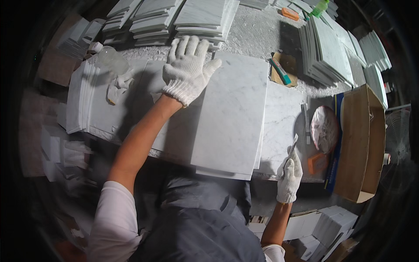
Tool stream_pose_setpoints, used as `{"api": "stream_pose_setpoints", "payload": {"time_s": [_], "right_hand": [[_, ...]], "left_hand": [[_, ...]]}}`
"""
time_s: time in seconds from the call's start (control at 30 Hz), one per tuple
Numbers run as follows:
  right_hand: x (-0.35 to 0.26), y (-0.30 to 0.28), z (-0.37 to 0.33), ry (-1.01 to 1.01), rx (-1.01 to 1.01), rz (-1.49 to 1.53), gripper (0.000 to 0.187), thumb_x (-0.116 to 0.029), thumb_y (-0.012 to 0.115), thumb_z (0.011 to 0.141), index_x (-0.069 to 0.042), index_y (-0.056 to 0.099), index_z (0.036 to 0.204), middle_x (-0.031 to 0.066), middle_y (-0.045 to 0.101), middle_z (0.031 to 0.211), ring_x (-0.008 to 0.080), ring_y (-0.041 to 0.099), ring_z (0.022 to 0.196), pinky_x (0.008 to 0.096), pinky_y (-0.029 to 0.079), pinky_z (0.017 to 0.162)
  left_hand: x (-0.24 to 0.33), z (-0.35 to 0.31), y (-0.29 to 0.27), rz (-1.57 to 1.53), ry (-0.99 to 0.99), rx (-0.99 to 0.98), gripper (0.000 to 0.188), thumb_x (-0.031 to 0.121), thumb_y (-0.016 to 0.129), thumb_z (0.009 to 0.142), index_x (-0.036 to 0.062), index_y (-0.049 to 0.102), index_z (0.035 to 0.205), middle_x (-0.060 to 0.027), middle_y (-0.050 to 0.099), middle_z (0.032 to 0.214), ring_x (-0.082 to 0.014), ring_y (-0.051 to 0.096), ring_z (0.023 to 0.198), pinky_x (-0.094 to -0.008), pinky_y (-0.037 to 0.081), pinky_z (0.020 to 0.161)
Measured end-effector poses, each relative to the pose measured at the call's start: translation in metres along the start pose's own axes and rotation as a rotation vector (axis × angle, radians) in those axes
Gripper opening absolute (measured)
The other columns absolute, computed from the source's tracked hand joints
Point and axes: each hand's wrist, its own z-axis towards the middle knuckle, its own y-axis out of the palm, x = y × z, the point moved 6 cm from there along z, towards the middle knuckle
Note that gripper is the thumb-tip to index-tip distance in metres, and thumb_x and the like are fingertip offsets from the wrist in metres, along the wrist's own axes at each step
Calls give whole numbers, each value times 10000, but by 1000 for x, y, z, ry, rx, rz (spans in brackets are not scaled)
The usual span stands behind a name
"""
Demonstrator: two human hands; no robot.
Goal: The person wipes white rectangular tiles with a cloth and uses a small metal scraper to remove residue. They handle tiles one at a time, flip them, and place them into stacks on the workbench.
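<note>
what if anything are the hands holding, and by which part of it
The right hand holds a thin tool by its lower end, the upper part sticking out. The left hand, fingers spread, holds nothing.

No legible writing (numbers included).

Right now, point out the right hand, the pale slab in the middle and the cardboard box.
Right hand (289,180): head view, middle of its white glove.
Pale slab (231,118): head view, middle of its top face.
Cardboard box (352,146): head view, on a brown wall.
</note>
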Motion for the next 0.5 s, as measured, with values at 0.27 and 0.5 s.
{"api": "stream_pose_setpoints", "payload": {"time_s": [0.27,0.5], "right_hand": [[18,18,10,-70,62,-190,379,-218,577,1064,28,621,1349,-31,557,748,36,426,514,214,338,454],[32,23,8,27,117,-70,411,-236,596,1059,31,603,1371,-21,564,735,42,460,536,221,387,488]], "left_hand": [[102,-2,37,1002,467,522,640,523,412,1024,122,460,1521,-133,407,1606,-282,313,1516,-476,134,1281],[30,80,39,105,138,4,445,457,549,994,219,572,1369,-47,526,1500,-270,433,1424,-443,259,1234]]}}
